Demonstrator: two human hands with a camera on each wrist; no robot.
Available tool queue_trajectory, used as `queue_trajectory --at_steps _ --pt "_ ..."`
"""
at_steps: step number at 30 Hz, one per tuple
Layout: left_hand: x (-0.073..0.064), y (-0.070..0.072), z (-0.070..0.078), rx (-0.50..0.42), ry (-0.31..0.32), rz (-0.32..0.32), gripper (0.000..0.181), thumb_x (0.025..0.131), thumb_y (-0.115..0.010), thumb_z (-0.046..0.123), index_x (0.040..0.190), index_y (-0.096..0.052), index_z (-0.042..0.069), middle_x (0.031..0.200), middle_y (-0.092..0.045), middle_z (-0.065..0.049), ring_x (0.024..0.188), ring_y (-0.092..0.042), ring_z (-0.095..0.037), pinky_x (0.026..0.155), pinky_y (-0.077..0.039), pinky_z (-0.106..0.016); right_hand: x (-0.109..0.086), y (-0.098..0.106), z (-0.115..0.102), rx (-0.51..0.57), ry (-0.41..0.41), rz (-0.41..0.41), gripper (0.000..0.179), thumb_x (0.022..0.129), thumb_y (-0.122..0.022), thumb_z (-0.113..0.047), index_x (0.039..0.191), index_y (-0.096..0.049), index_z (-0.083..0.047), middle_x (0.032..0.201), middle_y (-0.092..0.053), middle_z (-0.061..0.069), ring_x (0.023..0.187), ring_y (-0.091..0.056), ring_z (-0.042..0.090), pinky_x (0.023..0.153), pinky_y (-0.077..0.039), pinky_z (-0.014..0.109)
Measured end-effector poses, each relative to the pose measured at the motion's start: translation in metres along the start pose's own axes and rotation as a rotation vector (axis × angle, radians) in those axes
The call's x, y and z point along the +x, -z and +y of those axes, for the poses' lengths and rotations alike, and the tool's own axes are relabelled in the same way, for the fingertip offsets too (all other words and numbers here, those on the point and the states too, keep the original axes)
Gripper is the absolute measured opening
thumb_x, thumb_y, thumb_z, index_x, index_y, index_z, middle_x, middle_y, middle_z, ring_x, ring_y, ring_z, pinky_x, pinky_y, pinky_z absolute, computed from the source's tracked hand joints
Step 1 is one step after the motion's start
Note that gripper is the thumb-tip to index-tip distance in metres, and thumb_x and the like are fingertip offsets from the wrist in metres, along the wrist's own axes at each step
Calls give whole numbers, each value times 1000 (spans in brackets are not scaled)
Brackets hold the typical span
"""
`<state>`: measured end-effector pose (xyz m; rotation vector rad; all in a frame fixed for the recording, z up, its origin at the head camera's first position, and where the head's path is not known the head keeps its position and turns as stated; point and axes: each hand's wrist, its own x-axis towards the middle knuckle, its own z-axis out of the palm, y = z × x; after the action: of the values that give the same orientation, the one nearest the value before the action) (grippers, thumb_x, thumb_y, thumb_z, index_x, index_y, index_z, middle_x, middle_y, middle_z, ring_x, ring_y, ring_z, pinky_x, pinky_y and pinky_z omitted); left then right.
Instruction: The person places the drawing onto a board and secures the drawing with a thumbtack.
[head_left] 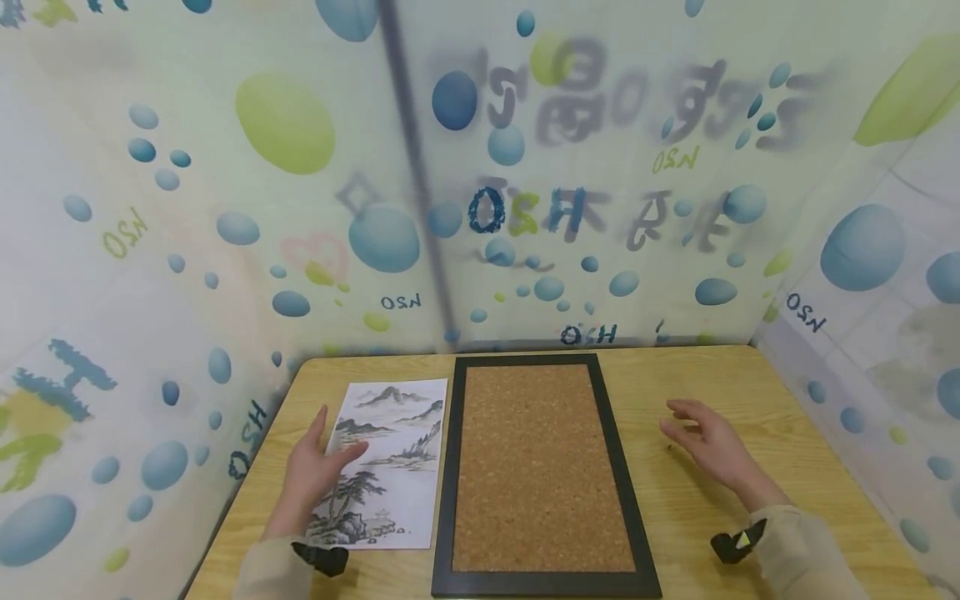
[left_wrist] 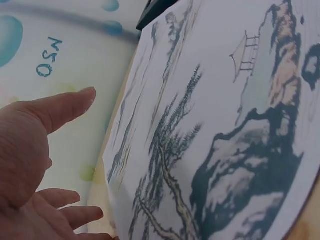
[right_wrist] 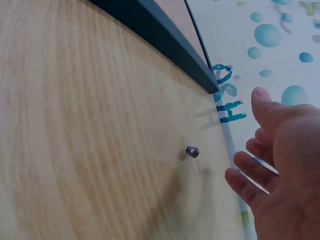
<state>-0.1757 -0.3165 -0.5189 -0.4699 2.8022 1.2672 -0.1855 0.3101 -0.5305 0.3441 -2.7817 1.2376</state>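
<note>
A sheet with an ink landscape painting (head_left: 397,450) lies flat on the left of the table. Over its left edge hovers my left hand (head_left: 315,467), thumb spread from the fingers, holding nothing. Beside the sheet is a black-framed cork board (head_left: 543,467), lying flat with its bare cork face up. To the right of the board my right hand (head_left: 708,442) is held above the table, fingers loosely bent and nothing in them. Near that hand a small shiny round-headed pin (right_wrist: 192,151) stands on the wood; in the head view it is a tiny dark speck.
The wooden table (head_left: 720,375) carries the sheet and board side by side. Fabric walls (head_left: 600,167) printed with blue and green bubbles close in the back and both sides. Each wrist wears a black strap device (head_left: 738,542).
</note>
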Motion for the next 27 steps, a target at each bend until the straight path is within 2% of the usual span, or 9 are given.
queue_trajectory --at_steps 4,7,11,15,21,27 --pt "1 -2 -5 0 55 46 119 87 -88 36 171 -7 11 169 -15 -32 152 -18 -56 120 -21 -66 -1 -3 3 -2 8 15 50 106 -69 -21 141 -57 12 137 -59 32 114 -64 49 90 -57 59" --pt "1 -4 -7 1 94 83 120 83 -91 21 170 -10 9 168 -19 -34 151 -19 -56 120 -21 -66 -1 -7 7 -16 18 26 44 103 -72 -17 135 -62 12 129 -64 30 106 -68 43 87 -59 53" --pt "0 -8 -9 49 104 108 122 77 -94 6 168 -13 3 166 -23 -35 150 -21 -57 120 -21 -65 -1 -11 13 -30 20 26 36 100 -75 -11 127 -68 10 118 -70 23 100 -71 36 84 -60 43" --pt "-2 -11 -8 56 115 138 120 76 -94 1 168 -16 2 165 -25 -35 150 -23 -56 119 -23 -65 -1 -15 15 -20 -12 8 32 97 -77 -8 124 -70 8 109 -73 16 94 -71 30 81 -59 36" --pt "-4 -13 -8 -4 134 173 113 77 -91 -3 166 -21 -1 156 -37 -39 142 -39 -56 113 -36 -64 -2 -19 13 -37 -46 15 25 94 -80 -4 115 -74 6 102 -75 11 90 -70 25 78 -58 35" --pt "-4 -14 -9 -34 139 224 93 77 -91 -5 155 -40 -11 143 -53 -39 128 -55 -54 106 -44 -64 -3 -20 18 -102 -49 38 16 92 -82 -4 106 -77 3 102 -75 11 92 -71 28 79 -58 38"
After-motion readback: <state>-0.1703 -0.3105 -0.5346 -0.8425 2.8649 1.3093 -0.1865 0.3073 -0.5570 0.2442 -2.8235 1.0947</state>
